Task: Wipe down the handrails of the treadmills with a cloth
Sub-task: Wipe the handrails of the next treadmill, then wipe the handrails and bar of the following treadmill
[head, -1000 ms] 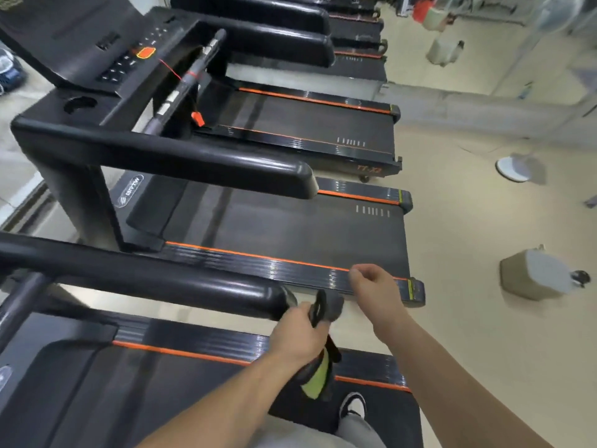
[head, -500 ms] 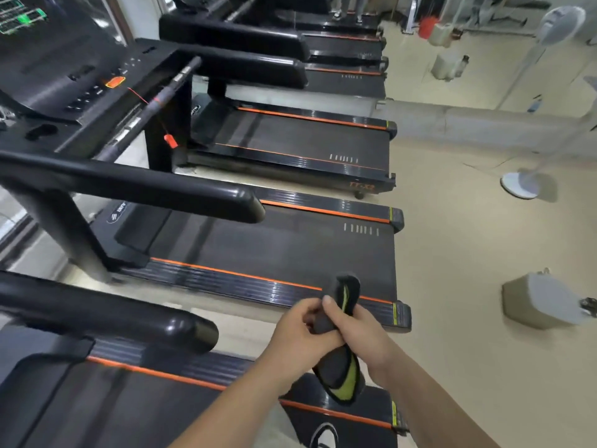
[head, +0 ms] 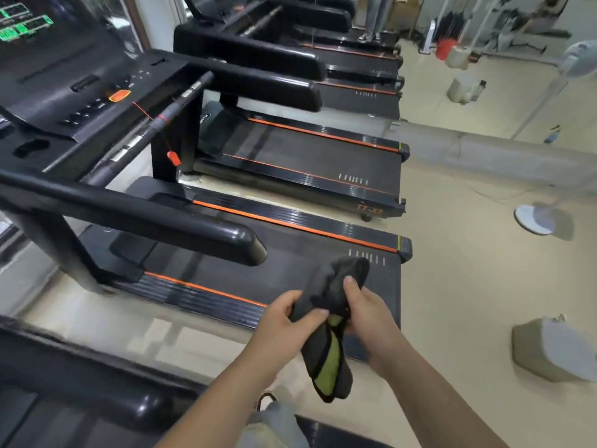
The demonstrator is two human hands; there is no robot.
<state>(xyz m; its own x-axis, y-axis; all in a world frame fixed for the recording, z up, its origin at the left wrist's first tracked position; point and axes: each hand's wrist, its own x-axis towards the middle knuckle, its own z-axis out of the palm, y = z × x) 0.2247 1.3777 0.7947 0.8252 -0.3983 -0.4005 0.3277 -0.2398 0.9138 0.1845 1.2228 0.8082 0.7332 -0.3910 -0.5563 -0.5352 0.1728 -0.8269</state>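
Above the rear end of a treadmill belt point(head: 307, 253), holds the cloth point(head: 326, 299), dark grey, between both hands. Pinches its middle with the left hand point(head: 281, 321), thumb laid across the fabric; curls the right hand point(head: 368, 315) round the bunched upper part, thumb pressed on top. Hangs below the hands in a loose fold, yellow-green inner face showing. Sits well apart from the nearest black handrail point(head: 161, 218), up and to the left. Farther left, shows a console point(head: 64, 92) with an orange button point(head: 119, 95) and a red clip point(head: 174, 158) on a cord. On the beige floor point(head: 468, 270) to the right, shows a white fan base point(head: 533, 219) and a blurred grey object point(head: 555, 350), possibly a bin.
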